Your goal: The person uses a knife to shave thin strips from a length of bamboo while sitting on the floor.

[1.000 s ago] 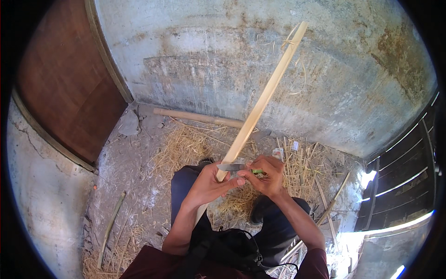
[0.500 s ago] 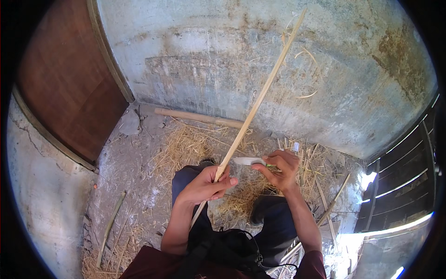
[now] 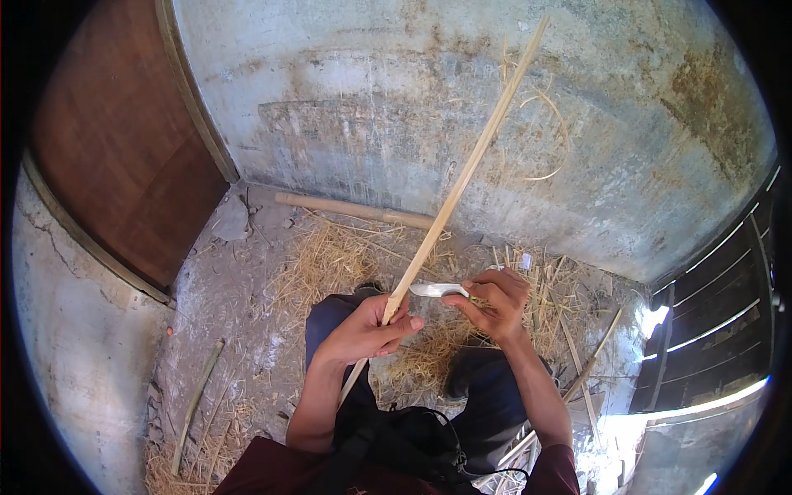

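A long, pale bamboo strip [image 3: 462, 186] slants from my lap up and to the right, its far tip in front of the wall. My left hand [image 3: 368, 330] is wrapped round its lower part, thumb pointing right. In my right hand [image 3: 497, 304] is a knife [image 3: 437, 289], gripped between thumb and fingers. Its blade points left, with the tip close to the strip just above my left hand; whether it touches cannot be told. Most of the handle is hidden by my fingers. Thin curled shavings [image 3: 554, 140] hang beside the strip's upper part.
Piles of shavings [image 3: 326, 260] cover the floor around my feet. A bamboo pole [image 3: 355, 206] lies along the foot of the stained wall [image 3: 346, 124]. More bamboo sticks [image 3: 584, 371] lie at the right, and a greenish one [image 3: 198, 404] at the left. A brown door [image 3: 115, 140] stands far left.
The knife has moved slightly left and down, its blade turned a little. The strip has barely shifted, and the curled shavings beside it hang differently.
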Demonstrator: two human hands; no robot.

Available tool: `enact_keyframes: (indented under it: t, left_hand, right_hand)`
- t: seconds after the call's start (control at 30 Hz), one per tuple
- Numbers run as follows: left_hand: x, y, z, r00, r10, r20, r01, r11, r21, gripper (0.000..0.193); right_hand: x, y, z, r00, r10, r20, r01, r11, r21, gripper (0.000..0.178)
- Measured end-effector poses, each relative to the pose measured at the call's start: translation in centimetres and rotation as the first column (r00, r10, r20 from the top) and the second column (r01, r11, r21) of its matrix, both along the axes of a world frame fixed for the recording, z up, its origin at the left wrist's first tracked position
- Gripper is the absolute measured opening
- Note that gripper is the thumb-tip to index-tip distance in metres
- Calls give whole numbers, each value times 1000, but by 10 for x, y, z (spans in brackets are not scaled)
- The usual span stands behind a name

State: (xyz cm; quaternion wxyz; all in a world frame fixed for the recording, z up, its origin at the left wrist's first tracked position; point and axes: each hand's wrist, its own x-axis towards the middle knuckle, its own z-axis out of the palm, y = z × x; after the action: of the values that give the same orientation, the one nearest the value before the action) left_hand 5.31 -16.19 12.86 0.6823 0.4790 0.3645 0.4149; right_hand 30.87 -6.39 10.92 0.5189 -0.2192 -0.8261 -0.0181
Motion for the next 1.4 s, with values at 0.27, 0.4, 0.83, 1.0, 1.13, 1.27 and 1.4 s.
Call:
enact_keyframes:
  t: [0.27,0.4,0.83,1.0,1.13,1.27,1.4]
  left_hand:
    - [7,-1,-1,997,44,-61,-41,998,46,40]
    - [14,-3,2,987,96,-125,-90,994,56,36]
    - [19,-13,-21,882,171,-439,-70,969,237,42]
    - [20,-17,-15,863,207,-461,-75,955,288,45]
    - [20,-23,-22,850,248,-465,-94,939,330,48]
    - [19,-24,-20,844,226,-487,-86,952,293,50]
    - [18,-27,-16,832,255,-493,-99,942,321,51]
  right_hand:
    - [-1,-1,-1,1000,-6,-1,6,1000,5,43]
    - [-3,-4,1,1000,-16,4,16,1000,4,43]
    - [2,-1,6,971,-157,-180,151,987,-47,39]
    - [1,-1,11,971,-152,-185,139,987,-80,36]
    - [2,1,10,956,-172,-238,145,981,-125,33]
    - [11,13,-5,903,-227,-364,139,958,-252,31]
    - [11,11,-4,883,-263,-388,105,918,-383,29]
